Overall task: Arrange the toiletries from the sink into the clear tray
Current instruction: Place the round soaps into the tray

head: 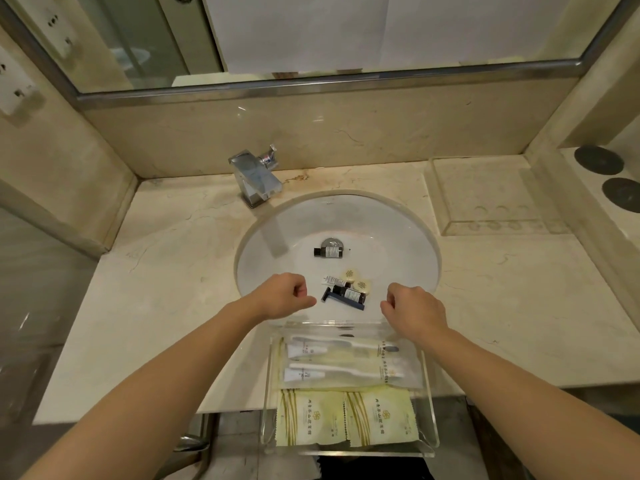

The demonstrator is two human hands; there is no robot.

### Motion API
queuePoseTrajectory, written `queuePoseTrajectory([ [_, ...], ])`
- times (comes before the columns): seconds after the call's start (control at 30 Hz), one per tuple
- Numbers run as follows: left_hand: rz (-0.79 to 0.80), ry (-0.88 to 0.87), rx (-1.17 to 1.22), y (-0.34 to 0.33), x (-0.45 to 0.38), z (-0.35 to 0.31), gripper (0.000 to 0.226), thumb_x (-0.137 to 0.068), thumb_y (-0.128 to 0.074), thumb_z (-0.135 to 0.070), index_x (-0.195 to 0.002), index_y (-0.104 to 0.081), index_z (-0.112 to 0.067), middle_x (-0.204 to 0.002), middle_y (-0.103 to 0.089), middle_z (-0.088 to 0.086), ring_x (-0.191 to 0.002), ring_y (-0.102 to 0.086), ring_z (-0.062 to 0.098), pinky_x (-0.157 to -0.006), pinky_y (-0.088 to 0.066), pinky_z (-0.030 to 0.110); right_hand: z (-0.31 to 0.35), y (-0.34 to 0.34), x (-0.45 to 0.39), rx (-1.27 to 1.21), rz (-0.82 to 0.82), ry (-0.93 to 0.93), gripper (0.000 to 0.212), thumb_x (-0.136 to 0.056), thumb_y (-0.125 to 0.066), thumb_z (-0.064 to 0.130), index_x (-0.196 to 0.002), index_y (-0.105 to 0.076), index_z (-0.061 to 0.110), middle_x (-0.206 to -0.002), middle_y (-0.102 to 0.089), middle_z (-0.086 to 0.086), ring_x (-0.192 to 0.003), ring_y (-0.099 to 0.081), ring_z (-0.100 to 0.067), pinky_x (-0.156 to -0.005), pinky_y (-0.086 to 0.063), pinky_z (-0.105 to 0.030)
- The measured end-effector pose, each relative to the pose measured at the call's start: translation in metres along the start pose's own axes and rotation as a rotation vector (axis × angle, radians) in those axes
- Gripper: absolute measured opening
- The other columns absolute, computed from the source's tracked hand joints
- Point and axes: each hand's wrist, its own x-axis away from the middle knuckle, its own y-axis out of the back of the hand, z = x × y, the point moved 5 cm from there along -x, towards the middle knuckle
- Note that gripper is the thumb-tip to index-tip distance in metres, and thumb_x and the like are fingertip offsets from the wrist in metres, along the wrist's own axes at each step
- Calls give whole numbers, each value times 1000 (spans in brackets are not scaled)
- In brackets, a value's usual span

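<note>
In the white sink (398,237) lie a small dark bottle (328,251) by the drain, a second dark bottle (349,294), a blue razor (337,301), a small white tube (331,280) and two round yellow soaps (349,274) (362,284). The clear tray (429,403) sits at the counter's front edge, holding two toothbrush kits (343,348) (343,373) and two yellow sachets (310,418) (379,416). My left hand (284,295) and my right hand (414,308) hover over the sink's near rim, either side of the items, fingers curled, holding nothing.
A chrome tap (254,178) stands at the sink's back left. A second clear tray (485,199) rests at the back right of the marble counter (156,306). Two dark round discs (598,160) (621,195) lie on the ledge at right. A mirror (311,36) hangs behind.
</note>
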Motion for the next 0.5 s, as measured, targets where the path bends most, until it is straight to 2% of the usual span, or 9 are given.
queuePoseTrajectory([
  [0.23, 48, 128, 21, -6, -32, 12, 24, -88, -61, -31, -71, -48, -22, -79, -55, -5, -73, -52, 15, -69, -44, 27, 5, -14, -26, -86, 86, -47, 11, -89, -46, 25, -80, -52, 22, -86, -65, -3, -79, -59, -26, -62, -42, -30],
  [0.5, 60, 215, 73, -22, -72, 24, 15, -90, -57, -28, -79, -51, -19, -85, -59, -1, -79, -56, 19, -72, -43, 29, 6, -43, -59, -143, 224, -65, 11, -88, -46, 23, -78, -53, 23, -85, -64, -1, -80, -60, -23, -64, -47, -31],
])
